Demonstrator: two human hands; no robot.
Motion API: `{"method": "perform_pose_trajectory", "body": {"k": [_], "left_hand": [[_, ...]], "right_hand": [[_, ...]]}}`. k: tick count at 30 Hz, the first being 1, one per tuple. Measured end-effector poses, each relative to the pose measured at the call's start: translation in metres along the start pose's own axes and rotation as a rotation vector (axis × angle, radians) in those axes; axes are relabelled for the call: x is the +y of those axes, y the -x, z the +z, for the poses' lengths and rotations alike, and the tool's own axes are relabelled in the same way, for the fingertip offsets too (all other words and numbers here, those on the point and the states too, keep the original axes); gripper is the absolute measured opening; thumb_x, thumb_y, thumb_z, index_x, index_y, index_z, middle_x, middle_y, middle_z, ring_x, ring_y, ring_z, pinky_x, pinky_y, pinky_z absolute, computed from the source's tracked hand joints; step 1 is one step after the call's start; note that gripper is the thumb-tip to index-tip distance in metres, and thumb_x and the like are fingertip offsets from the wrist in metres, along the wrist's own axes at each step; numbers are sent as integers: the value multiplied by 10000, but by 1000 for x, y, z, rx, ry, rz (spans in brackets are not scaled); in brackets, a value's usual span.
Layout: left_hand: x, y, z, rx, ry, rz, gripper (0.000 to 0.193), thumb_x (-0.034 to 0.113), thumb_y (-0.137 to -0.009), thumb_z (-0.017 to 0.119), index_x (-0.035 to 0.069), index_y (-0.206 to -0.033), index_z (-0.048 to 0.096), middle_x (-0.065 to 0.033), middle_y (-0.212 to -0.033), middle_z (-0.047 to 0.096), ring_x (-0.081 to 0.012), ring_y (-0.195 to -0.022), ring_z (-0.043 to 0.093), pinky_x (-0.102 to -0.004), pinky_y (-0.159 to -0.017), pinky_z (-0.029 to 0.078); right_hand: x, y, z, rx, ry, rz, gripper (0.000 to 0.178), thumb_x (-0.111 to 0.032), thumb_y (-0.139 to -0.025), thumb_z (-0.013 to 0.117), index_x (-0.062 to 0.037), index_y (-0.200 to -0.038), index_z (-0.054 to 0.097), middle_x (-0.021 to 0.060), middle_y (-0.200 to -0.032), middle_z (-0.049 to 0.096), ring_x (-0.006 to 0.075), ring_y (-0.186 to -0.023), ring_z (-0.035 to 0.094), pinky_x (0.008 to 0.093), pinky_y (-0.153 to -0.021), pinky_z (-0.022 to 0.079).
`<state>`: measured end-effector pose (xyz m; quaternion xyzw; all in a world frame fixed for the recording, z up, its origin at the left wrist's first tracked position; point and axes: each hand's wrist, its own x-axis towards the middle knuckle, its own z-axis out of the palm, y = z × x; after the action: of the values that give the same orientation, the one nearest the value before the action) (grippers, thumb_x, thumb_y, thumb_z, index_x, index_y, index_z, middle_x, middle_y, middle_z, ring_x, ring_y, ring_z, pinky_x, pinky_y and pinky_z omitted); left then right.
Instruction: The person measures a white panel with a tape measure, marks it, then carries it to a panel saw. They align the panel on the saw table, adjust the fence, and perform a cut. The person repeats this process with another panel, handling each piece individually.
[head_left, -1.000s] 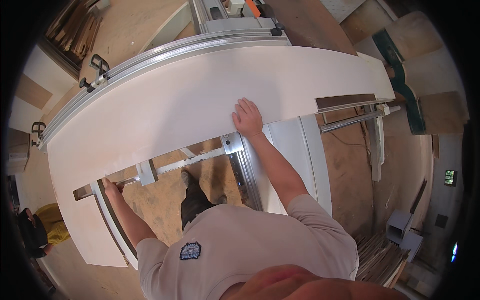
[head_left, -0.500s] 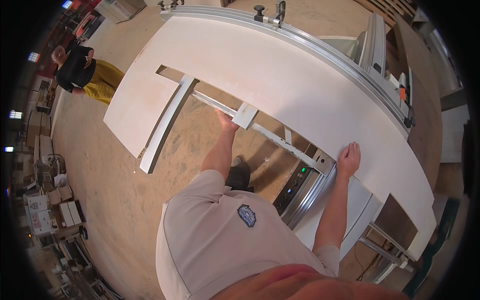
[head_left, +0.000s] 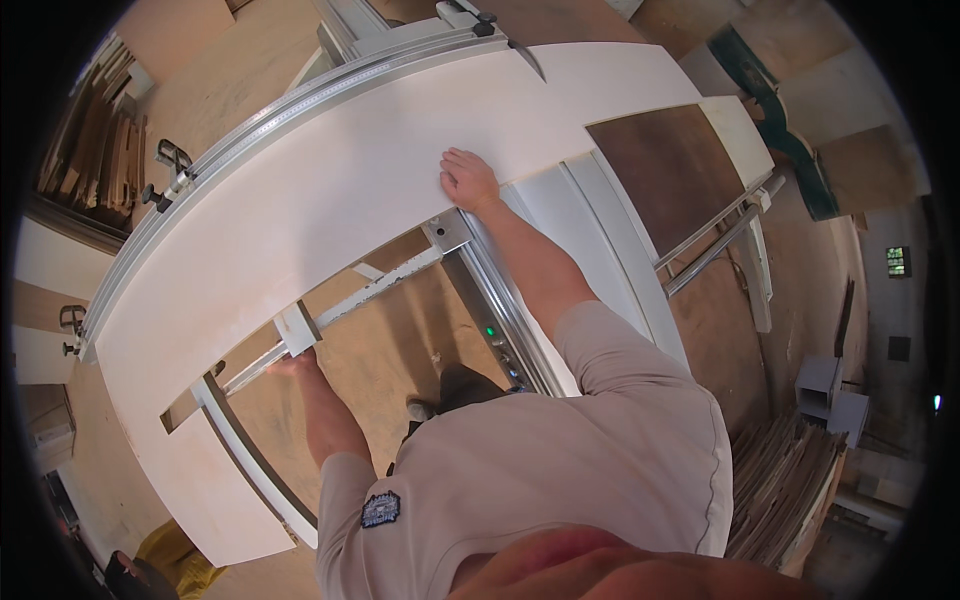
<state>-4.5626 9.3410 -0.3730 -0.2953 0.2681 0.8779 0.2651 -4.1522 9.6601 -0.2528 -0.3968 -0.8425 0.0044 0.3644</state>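
A large white panel [head_left: 360, 190] with rectangular cutouts lies across a sliding table saw, along a silver fence [head_left: 270, 110]. My right hand [head_left: 468, 180] rests palm down on the panel near its inner edge, fingers fairly straight and close together. Below it, a metal corner bracket [head_left: 447, 231] joins a worn metal bar [head_left: 375, 288]. My left hand [head_left: 292, 362] grips this bar beside a small silver plate [head_left: 296, 328]; its fingers are partly hidden underneath. Further left, a long silver support arm [head_left: 245, 445] runs beside the panel's narrower end.
Clamps [head_left: 172, 172] sit on the fence. A dark brown board [head_left: 665, 180] shows through the right cutout, with a metal rail [head_left: 712, 245] in front. Stacked wood strips [head_left: 790, 490] stand at lower right. Another person's yellow trousers [head_left: 180, 555] show at lower left.
My view has swung to the right, bringing the saw's right side and wood stack into sight. Both hands keep their places on the bar and panel. The other person is now mostly out of view.
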Motion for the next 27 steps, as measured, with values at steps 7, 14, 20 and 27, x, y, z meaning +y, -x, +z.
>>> {"method": "perform_pose_trajectory", "body": {"k": [7, 14, 20, 27], "left_hand": [[3, 1, -12, -81, -1, -11, 981, 795, -850, 334, 54, -1493, 313, -209, -1504, 396, -424, -1344, 445, -599, -1107, 397], [4, 9, -10, -60, 76, -73, 916, 842, -858, 306, 71, -1319, 482, -177, -1362, 519, -404, -1272, 510, -607, -1079, 432], [11, 5, -18, -194, 77, -148, 1017, 852, -862, 228, 86, -1530, 268, -193, -1551, 339, -426, -1387, 388, -628, -1128, 350], [9, 3, -19, -186, 45, -121, 1028, 852, -861, 229, 79, -1540, 234, -176, -1596, 270, -441, -1422, 329, -650, -1121, 326]], "right_hand": [[7, 10, 2, 30, 10, -18, 194, -172, -833, 630, -62, -958, 729, 101, -1148, 709, 272, -1162, 628, 411, -1014, 486], [3, 14, 7, 116, -33, 4, 205, -209, -829, 630, -68, -932, 736, 78, -1129, 718, 253, -1139, 640, 401, -1016, 482], [1, 2, -1, 24, 17, -6, 229, -224, -820, 636, -63, -953, 729, 86, -1146, 707, 258, -1149, 626, 404, -1004, 480], [-149, 43, -93, -237, -311, 6, 288, -218, -876, 631, -67, -1121, 649, 134, -1082, 672, 312, -1060, 622, 442, -899, 501]]}}
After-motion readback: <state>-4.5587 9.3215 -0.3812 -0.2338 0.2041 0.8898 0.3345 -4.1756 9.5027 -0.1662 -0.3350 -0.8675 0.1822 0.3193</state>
